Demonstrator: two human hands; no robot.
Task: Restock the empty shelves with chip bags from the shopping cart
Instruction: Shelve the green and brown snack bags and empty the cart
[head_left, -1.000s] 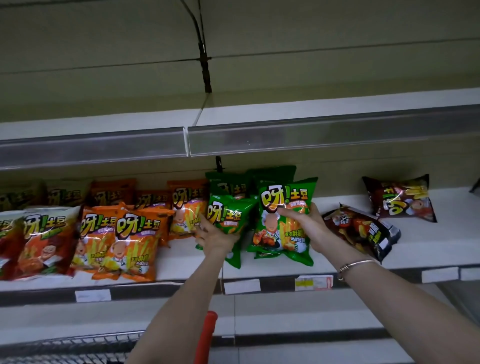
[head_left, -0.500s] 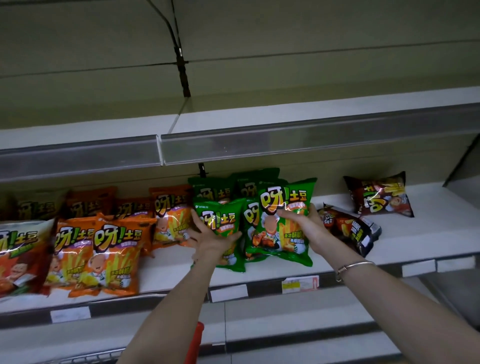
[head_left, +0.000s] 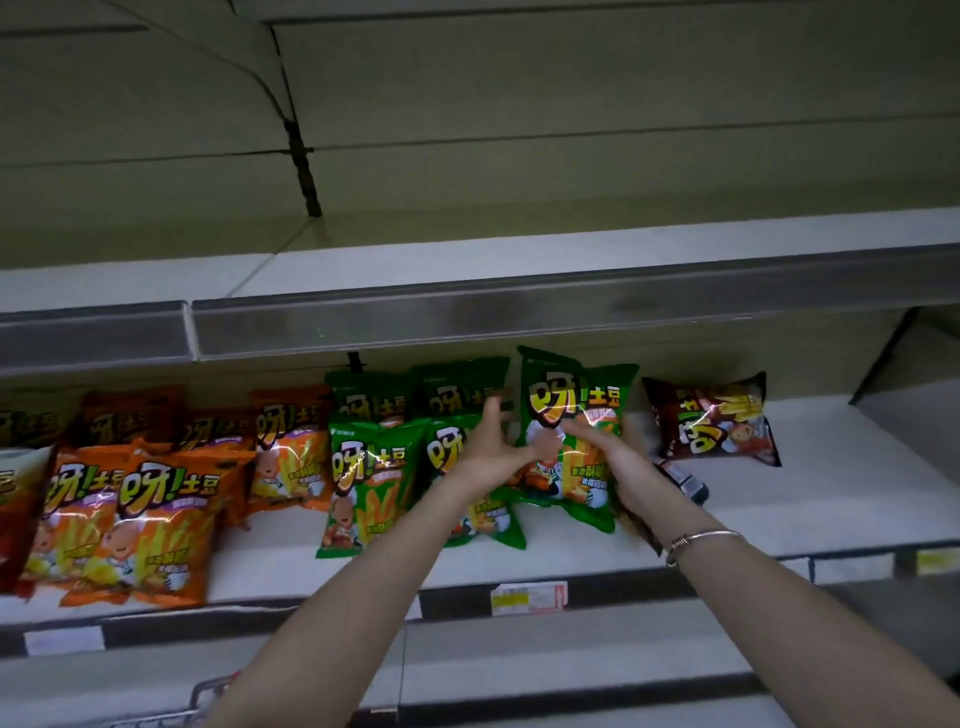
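Middle shelf (head_left: 831, 499): white board, chip bags in a front and a back row.

Left end: red chip bag (head_left: 10, 519), cut off by the frame. Beside it, orange chip bags (head_left: 156, 519) at the front edge, more behind; each reads "呀!土豆" in big yellow characters over a cartoon child and fries.

Middle: green chip bags (head_left: 369, 478), same "呀!土豆" mark, some in front, some at the back. Left hand (head_left: 493, 452) is over them, fingers straight and spread wide, gripping nothing.

Just right: right hand (head_left: 608, 457) grips the held green bag (head_left: 571, 410) upright, thumb across its front, fingers behind. Cannot tell whether the bag's bottom rests on the shelf. Silver bracelet (head_left: 701, 540) on that wrist. Behind the wrist lies a flat dark bag (head_left: 685, 480), mostly hidden.

Toward the right end, at the back: dark brown chip bag (head_left: 711, 421), its writing turned sideways and unreadable.

Front edge: white-and-yellow price label (head_left: 527, 597), print too small; yellow tag (head_left: 937, 561) far right.

Above: upper shelf (head_left: 467, 260) with clear price strip (head_left: 519, 317); pale panelled back wall (head_left: 571, 104), dim light. Bottom left: shopping cart rim (head_left: 202, 696).
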